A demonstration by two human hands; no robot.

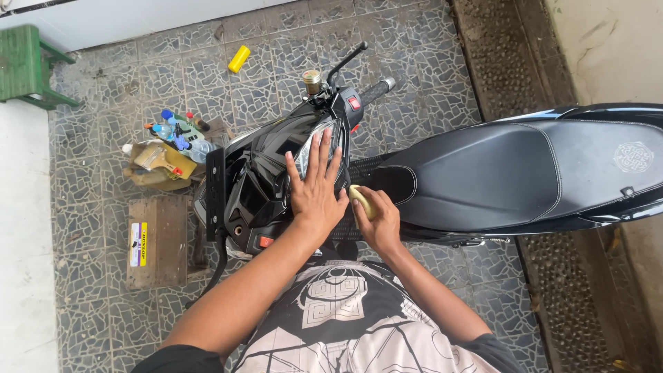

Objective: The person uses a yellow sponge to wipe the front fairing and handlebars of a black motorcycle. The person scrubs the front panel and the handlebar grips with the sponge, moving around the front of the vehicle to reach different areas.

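Note:
A black scooter [483,179] lies across the view, its handlebar end on the left and its long black seat [497,169] to the right. My left hand [316,186] rests flat, fingers spread, on the glossy black front panel [266,173] by the instrument cluster. My right hand [376,215] grips a pale yellow tool handle [360,198], pressed against the scooter body just below the seat's front tip. The tool's working end is hidden.
A yellow cylinder [239,59] lies on the patterned tile floor behind the handlebar. A box of bottles and cans [169,148] and a flat cardboard box [157,242] sit to the left. A green stool [26,65] stands at the far left. A concrete strip runs on the right.

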